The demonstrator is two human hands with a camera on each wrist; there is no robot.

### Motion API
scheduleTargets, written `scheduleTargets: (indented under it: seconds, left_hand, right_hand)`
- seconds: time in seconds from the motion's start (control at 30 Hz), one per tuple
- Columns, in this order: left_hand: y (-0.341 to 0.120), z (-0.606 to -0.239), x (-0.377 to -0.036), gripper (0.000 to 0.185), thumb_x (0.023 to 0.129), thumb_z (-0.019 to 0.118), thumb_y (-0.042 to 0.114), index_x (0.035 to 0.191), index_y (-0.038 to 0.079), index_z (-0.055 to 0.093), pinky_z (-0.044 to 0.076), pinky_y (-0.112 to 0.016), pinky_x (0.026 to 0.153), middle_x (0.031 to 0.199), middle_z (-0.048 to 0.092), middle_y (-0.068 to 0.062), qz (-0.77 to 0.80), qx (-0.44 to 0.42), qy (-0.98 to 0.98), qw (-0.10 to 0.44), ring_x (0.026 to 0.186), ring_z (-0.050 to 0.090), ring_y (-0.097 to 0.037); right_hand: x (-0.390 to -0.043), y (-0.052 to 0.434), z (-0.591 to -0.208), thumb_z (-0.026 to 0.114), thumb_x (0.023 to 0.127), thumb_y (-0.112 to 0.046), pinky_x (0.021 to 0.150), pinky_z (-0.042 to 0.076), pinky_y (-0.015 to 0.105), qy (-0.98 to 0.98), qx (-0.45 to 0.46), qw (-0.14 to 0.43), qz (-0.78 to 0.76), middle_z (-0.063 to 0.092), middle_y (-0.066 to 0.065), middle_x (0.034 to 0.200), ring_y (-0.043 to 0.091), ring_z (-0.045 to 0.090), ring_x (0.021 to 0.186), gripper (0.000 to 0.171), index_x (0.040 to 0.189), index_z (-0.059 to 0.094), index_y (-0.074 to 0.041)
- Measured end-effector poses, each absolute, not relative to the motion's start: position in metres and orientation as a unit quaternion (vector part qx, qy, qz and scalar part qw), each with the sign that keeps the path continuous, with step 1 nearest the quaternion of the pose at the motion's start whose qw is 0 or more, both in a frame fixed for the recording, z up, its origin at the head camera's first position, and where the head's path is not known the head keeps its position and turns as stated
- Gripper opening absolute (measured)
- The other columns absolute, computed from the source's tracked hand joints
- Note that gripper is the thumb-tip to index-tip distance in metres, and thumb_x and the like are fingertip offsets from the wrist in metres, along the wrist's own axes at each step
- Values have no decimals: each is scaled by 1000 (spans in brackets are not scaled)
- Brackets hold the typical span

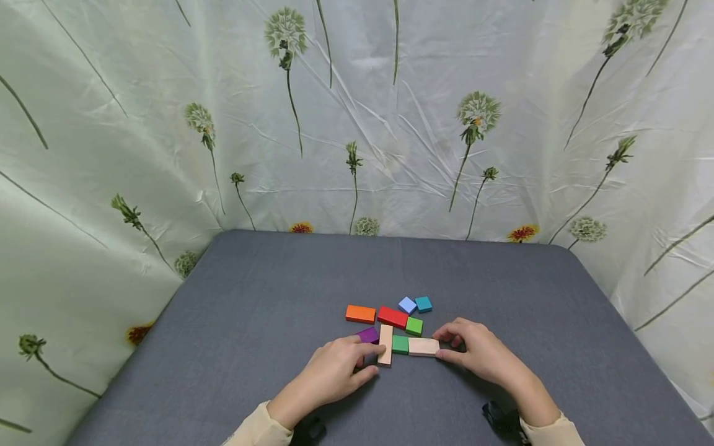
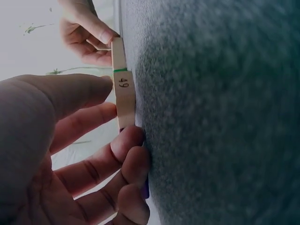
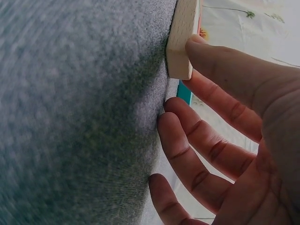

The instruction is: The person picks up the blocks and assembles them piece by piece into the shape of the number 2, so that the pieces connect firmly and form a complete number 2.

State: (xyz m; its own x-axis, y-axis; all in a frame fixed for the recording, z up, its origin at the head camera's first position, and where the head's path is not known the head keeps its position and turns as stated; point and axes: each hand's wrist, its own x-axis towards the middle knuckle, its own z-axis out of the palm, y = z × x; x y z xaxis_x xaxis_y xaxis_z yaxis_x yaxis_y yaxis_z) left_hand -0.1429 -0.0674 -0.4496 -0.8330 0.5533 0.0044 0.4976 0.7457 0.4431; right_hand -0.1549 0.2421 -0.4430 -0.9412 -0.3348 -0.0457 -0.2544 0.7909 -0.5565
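Your left hand [image 1: 333, 371] — loosely half-open — touches the upright pale block [image 2: 125, 96] marked "49"; your right hand [image 1: 485, 353], nearly closed, pinches the sideways pale block [image 1: 423, 347].

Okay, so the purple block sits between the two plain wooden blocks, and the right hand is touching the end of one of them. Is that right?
Not quite, the colour is wrong: the head view shows a green block between the two plain blocks. The right hand is indeed touching the end of one.
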Motion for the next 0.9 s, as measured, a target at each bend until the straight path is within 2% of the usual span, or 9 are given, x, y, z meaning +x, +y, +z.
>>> scheduleTargets:
  seconds: [0.17, 0.3, 0.4, 0.6, 0.9]
  left_hand:
    - [-68, -449, -143, 28, 97, 81, 30, 125, 32, 81, 34, -22, 53, 72, 51, 14, 239, 271, 931, 62, 63, 43, 1]
    - [-65, -448, -144, 14, 96, 82, 29, 109, 29, 85, 35, -22, 53, 69, 53, 15, 260, 253, 930, 55, 61, 44, 0]
    - [-63, -448, -144, 8, 93, 85, 31, 98, 26, 82, 37, -22, 53, 68, 54, 15, 267, 233, 934, 44, 60, 45, -1]
    - [-60, -448, -145, 28, 85, 91, 43, 85, 24, 71, 37, -23, 51, 64, 51, 13, 242, 197, 949, 34, 56, 44, -4]
    - [-51, -447, -146, 42, 78, 93, 55, 80, 24, 64, 34, -26, 49, 65, 49, 10, 202, 168, 965, 20, 55, 42, -7]
  right_hand:
    - [-155, 244, -443, 87, 91, -29, 80, 54, 29, 940, -171, 66, -287, 71, -7, 106, 5, 60, 90, 24, 111, 78, -18]
    - [-154, 244, -443, 87, 92, -29, 79, 53, 29, 940, -173, 67, -288, 71, -8, 106, 5, 60, 90, 24, 111, 78, -19]
    - [-154, 244, -442, 87, 91, -28, 79, 53, 29, 940, -169, 69, -287, 71, -7, 107, 5, 60, 90, 24, 111, 78, -19]
    - [-154, 244, -444, 88, 90, -28, 80, 54, 30, 943, -159, 68, -285, 71, -8, 106, 6, 60, 89, 24, 111, 78, -19]
    - [-153, 245, -446, 87, 91, -29, 79, 54, 29, 942, -167, 60, -286, 71, -7, 107, 4, 60, 89, 24, 111, 78, -19]
